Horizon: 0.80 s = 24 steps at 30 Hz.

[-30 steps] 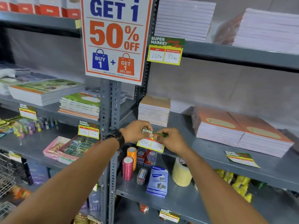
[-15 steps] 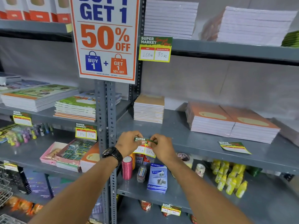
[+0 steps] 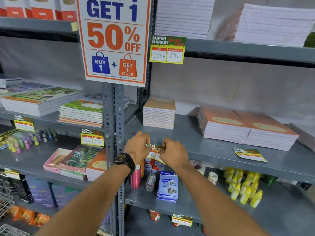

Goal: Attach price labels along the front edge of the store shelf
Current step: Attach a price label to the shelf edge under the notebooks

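A green and yellow price label (image 3: 154, 151) hangs at the front edge of the grey middle shelf (image 3: 213, 154), near its left end. My left hand (image 3: 138, 145) pinches the label's left side and my right hand (image 3: 172, 151) pinches its right side; both hide much of it. A loose price label (image 3: 249, 155) lies flat on the same shelf to the right. More price labels hang on the upper shelf edge (image 3: 167, 50), the left bay (image 3: 92, 137) and the lower shelf (image 3: 181, 219).
Stacks of notebooks (image 3: 243, 128) and a smaller notebook stack (image 3: 159, 113) sit on the middle shelf. A perforated steel post (image 3: 113, 126) stands just left of my hands, under a promo sign (image 3: 114, 40). Below are ribbon spools, a blue box (image 3: 167, 186) and yellow bottles (image 3: 243, 186).
My hands stay on the label at the shelf edge, with only small shifts. The view has drifted slightly and then steadied.
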### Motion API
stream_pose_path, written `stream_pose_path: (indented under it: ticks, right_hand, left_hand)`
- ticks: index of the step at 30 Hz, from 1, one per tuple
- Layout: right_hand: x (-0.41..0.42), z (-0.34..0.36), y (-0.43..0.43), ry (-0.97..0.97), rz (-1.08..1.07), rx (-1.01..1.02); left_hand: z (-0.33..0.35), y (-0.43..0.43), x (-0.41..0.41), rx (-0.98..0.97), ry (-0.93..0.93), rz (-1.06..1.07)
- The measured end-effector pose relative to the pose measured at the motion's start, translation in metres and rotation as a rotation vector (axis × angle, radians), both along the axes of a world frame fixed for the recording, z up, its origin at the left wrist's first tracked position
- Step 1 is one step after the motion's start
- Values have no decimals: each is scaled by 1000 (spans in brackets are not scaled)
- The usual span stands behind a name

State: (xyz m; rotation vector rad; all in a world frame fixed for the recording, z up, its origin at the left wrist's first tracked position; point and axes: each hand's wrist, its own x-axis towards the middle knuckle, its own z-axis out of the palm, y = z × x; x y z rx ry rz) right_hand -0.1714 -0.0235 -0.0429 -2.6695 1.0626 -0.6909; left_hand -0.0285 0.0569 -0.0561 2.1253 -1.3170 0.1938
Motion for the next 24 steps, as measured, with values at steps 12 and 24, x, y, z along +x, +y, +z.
stream_pose_path:
  ticks: [12, 24]
  right_hand:
    - [25, 15, 1, 179, 69, -230]
    - [-8, 12, -27, 157, 47, -166]
  left_hand:
    - [24, 2, 24, 214, -257, -59]
    - [22, 4, 23, 196, -281, -45]
